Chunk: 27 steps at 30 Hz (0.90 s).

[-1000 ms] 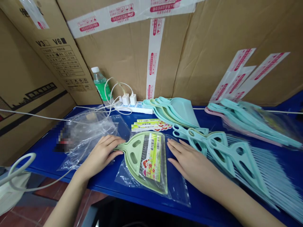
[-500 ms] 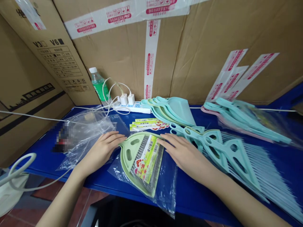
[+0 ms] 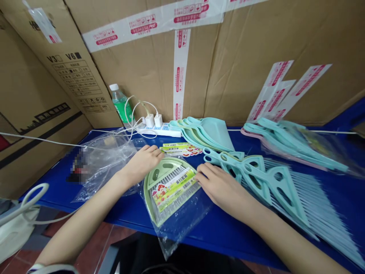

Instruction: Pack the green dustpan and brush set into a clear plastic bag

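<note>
A light green dustpan and brush set with a yellow label card lies inside a clear plastic bag on the blue table. My left hand rests on the set's handle end at the far side, fingers curled down on it. My right hand lies flat at the set's right edge, fingertips touching the label and bag. The bag's open tail hangs over the table's near edge.
Several teal brushes fan out to the right, with stacked teal dustpans and bagged sets behind. Label cards, crumpled clear bags, a power strip, a green bottle and cardboard boxes stand behind.
The bagged green set has been turned clockwise, its handle end swinging from the left toward the far side. My left hand moved forward with it; my right hand stayed at its right edge.
</note>
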### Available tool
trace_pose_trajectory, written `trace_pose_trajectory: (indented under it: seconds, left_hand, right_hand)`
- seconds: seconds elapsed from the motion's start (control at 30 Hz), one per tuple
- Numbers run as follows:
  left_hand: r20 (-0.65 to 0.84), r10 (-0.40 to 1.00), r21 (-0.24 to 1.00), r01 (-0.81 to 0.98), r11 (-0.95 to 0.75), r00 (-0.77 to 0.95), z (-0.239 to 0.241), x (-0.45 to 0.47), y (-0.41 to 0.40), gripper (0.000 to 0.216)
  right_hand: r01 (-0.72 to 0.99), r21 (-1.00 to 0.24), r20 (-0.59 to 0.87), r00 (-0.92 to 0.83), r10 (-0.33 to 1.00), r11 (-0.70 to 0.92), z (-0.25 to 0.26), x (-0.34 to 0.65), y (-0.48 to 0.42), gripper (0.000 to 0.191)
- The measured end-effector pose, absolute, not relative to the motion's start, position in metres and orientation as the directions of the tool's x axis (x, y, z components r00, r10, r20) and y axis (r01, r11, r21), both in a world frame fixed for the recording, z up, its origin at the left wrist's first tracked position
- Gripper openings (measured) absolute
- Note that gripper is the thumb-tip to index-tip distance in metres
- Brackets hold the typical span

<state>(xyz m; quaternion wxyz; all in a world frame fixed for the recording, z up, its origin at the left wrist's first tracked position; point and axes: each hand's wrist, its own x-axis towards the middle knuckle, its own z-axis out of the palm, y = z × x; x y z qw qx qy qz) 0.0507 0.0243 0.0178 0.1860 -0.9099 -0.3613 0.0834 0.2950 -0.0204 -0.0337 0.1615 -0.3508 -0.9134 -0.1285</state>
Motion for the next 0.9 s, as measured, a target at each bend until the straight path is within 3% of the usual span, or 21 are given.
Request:
trace_pose_trajectory:
  seconds: [0.13, 0.37, 0.57, 0.8, 0.9]
  left_hand:
    - [0.022, 0.624, -0.469, 0.559, -0.683, 0.781, 0.015, 0.062, 0.035, 0.011]
    - [0.017, 0.548, -0.481, 0.487, -0.729, 0.836, 0.017, 0.082, 0.051, 0.012]
    - [0.030, 0.527, -0.475, 0.476, -0.740, 0.849, 0.017, 0.091, 0.057, 0.013]
    - [0.088, 0.534, -0.437, 0.515, -0.738, 0.841, 0.020, 0.083, 0.045, 0.019]
    - [0.160, 0.498, -0.311, 0.522, -0.794, 0.852, 0.024, 0.075, 0.025, 0.016]
  right_hand:
    - [0.659, 0.095, 0.373, -0.718, 0.588, 0.746, -0.028, 0.296, -0.026, 0.013]
    - [0.617, -0.096, 0.314, -0.726, 0.612, 0.781, -0.019, 0.295, -0.033, 0.015]
    - [0.611, -0.088, 0.270, -0.745, 0.610, 0.786, -0.020, 0.293, -0.034, 0.016]
    - [0.601, -0.010, 0.325, -0.754, 0.571, 0.799, -0.026, 0.294, -0.031, 0.011]
    - [0.612, -0.019, 0.329, -0.743, 0.583, 0.791, -0.027, 0.294, -0.032, 0.012]
